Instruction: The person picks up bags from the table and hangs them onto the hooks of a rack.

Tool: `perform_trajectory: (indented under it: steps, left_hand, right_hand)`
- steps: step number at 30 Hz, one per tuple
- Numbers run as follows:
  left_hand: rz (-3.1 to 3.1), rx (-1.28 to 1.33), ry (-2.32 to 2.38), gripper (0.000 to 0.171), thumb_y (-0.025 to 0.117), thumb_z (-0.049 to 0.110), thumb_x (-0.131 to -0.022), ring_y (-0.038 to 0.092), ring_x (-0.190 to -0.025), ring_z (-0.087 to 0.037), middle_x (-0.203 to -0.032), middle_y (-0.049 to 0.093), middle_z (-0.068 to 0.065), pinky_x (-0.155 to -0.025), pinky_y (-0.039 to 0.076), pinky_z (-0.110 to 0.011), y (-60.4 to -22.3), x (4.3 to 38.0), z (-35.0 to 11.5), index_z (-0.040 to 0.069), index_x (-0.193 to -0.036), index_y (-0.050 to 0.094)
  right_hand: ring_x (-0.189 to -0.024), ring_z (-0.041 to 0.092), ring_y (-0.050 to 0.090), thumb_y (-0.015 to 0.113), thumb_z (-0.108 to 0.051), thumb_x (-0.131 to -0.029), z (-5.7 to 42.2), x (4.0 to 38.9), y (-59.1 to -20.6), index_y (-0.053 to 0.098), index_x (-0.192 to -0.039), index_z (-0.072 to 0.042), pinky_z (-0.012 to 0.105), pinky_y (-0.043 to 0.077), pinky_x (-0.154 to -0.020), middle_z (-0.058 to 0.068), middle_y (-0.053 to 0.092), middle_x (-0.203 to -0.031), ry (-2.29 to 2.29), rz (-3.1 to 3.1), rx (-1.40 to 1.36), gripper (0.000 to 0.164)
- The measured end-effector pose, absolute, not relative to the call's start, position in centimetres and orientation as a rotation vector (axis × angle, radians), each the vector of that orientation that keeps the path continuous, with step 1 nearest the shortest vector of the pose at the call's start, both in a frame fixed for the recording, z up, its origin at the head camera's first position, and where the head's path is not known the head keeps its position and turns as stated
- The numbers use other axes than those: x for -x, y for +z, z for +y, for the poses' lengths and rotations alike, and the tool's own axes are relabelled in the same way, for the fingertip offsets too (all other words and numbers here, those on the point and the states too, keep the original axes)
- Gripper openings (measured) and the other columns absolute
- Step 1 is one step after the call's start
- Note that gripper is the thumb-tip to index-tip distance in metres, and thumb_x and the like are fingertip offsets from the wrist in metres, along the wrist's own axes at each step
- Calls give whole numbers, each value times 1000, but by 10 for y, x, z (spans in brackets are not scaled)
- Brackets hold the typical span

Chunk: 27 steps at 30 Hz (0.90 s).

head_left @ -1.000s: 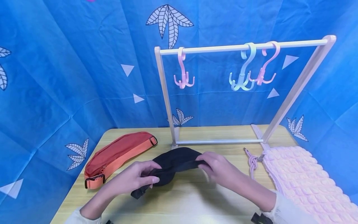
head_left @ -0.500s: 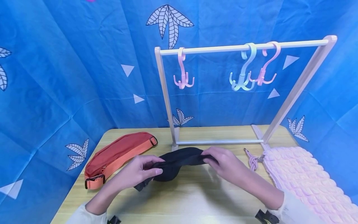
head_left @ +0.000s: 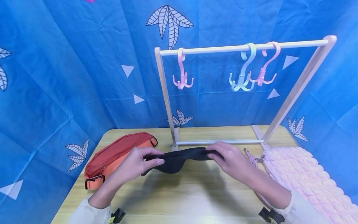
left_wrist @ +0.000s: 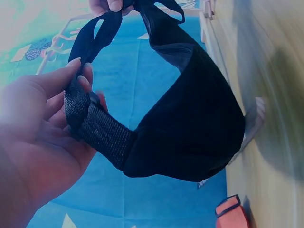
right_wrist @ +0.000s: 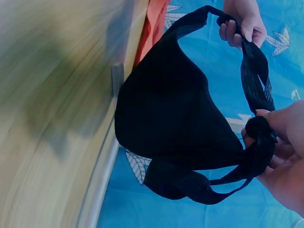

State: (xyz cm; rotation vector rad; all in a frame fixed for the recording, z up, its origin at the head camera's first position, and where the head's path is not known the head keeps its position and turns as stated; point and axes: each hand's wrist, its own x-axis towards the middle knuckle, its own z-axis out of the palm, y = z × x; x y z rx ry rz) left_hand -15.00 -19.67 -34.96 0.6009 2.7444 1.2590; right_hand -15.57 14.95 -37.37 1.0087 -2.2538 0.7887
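A black waist bag (head_left: 171, 164) hangs between both hands just above the table. Its strap, pulled across the top, is pinched near the left end by my left hand (head_left: 139, 165). My right hand (head_left: 230, 159) grips the other end of the strap. In the left wrist view, the woven webbing (left_wrist: 107, 137) passes between thumb and fingers, and the bag's body (left_wrist: 190, 118) sags away toward the tabletop. A gathered part of the strap (right_wrist: 259, 142) sits in the right hand's grip in the right wrist view, with a loose loop dangling below.
A red waist bag (head_left: 120, 149) with an orange strap lies at the table's left. Behind stands a rack (head_left: 221, 49) bearing a pink hook (head_left: 182, 70), a blue hook (head_left: 242, 71) and another pink hook (head_left: 263, 68). A puffy pink bag (head_left: 302, 177) lies at the right.
Both hands have risen slightly and shifted right, carrying the black waist bag up with them. Its strap is now drawn straighter between the hands.
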Motion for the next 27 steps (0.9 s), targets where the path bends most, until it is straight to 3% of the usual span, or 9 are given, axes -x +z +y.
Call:
perform_trajectory:
  steps: [7,16,27]
  left_hand:
    - [2814,-658,1298,18,85,26,-87,65,-78,-9,-92,76,8,-61,55,-26,-346,155,-188,24,-105,81]
    - [2827,-704,1387,18,86,24,-86,66,-82,-14,-95,78,4,-63,56,-26,-338,162,-176,21,-104,82]
    - [2839,-757,1430,17,84,25,-88,62,-67,-14,-90,79,4,-52,50,-26,-330,168,-159,20,-104,82]
  right_hand:
    - [-84,12,74,83,0,-82,156,156,-367,75,-102,-9,23,62,-73,-1,77,-94,766,-2225,-980,24]
    - [-81,14,75,83,4,-80,164,157,-361,74,-102,-6,13,58,-75,2,77,-93,777,-2199,-963,26]
    - [-86,19,77,85,6,-76,177,157,-347,76,-103,-5,15,58,-84,4,79,-95,759,-2159,-916,31]
